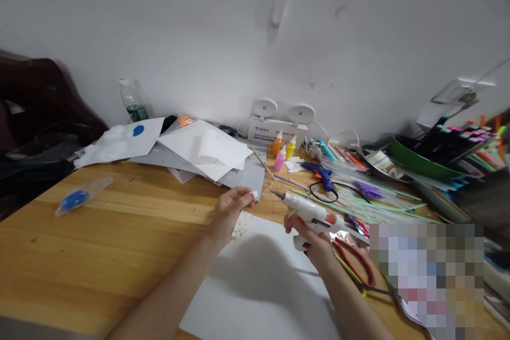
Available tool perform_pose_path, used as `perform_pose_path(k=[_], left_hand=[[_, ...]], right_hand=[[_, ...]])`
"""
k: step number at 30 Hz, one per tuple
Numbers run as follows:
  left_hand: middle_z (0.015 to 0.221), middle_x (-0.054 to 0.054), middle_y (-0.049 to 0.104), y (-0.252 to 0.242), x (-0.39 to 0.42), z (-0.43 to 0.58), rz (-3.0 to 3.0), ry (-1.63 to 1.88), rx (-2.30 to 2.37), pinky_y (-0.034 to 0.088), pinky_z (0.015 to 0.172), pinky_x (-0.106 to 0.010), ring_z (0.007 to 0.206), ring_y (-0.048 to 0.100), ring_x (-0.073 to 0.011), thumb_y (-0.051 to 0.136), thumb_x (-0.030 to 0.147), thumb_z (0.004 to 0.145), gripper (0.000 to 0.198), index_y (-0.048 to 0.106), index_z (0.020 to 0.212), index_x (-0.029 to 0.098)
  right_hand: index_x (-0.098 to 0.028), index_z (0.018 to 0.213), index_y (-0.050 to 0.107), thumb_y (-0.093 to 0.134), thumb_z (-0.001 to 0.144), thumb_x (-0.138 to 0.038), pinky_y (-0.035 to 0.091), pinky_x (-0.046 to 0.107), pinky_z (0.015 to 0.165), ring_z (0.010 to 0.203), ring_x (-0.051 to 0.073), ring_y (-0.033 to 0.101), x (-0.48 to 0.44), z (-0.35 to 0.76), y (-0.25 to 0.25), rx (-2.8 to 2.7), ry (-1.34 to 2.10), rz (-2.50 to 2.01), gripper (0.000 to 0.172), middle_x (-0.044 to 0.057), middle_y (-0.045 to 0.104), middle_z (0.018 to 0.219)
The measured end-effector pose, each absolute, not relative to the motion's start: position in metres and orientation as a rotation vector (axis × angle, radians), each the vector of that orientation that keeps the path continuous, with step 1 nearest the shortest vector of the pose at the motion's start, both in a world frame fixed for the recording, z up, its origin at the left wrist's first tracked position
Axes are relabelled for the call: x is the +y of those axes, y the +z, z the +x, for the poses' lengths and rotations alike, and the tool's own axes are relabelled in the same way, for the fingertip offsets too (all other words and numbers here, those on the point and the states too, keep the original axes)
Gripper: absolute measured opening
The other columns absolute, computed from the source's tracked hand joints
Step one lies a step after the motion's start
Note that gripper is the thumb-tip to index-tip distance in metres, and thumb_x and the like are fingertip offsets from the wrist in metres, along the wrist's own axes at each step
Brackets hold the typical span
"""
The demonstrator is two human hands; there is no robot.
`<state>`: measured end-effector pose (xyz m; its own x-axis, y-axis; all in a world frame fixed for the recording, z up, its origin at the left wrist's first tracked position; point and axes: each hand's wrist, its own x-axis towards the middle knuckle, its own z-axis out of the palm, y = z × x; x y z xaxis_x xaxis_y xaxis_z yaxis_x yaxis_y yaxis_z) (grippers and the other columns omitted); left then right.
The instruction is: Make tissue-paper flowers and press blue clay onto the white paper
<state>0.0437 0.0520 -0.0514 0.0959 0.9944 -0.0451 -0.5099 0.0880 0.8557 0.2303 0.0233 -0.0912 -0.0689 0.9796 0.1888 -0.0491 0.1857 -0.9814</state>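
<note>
My left hand (232,208) is closed in a pinch around a small white piece (255,194), too small to make out its exact kind. Below it, a heap of little white pieces (241,226) sits at the upper left edge of a white sheet (258,281). In my right hand (308,234) is a white hot glue gun (314,211), gripped by its handle. Its nozzle points left toward the pinched piece, with a gap between them. Shadows of my hands fall across the sheet.
Red-handled pliers (356,260) lie right of the sheet. Behind are a blue glue gun (321,174), several paint bottles (280,158), scattered pale green sticks (382,207) and stacked white paper (227,154). A blue item in a clear bag (77,199) lies left; a green container (418,159) stands right.
</note>
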Motion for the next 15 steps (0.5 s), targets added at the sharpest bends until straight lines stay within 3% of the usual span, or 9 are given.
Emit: perform_pose_path(k=[15], left_hand=[[0.058,0.001,0.052,-0.0479,0.0471,0.0433,0.946,1.258,0.883,0.036,0.064,-0.022,0.061,0.046,-0.0103,0.064,0.023,0.063,0.008,0.063,0.064,0.015]], right_hand=[[-0.017,0.051,0.052,0.058,0.066,-0.042,0.032,0.025,0.043,0.046,0.012,0.042,0.0126,0.2311,-0.0894,-1.297,1.212,-1.272,0.029,0.002,0.05,0.051]])
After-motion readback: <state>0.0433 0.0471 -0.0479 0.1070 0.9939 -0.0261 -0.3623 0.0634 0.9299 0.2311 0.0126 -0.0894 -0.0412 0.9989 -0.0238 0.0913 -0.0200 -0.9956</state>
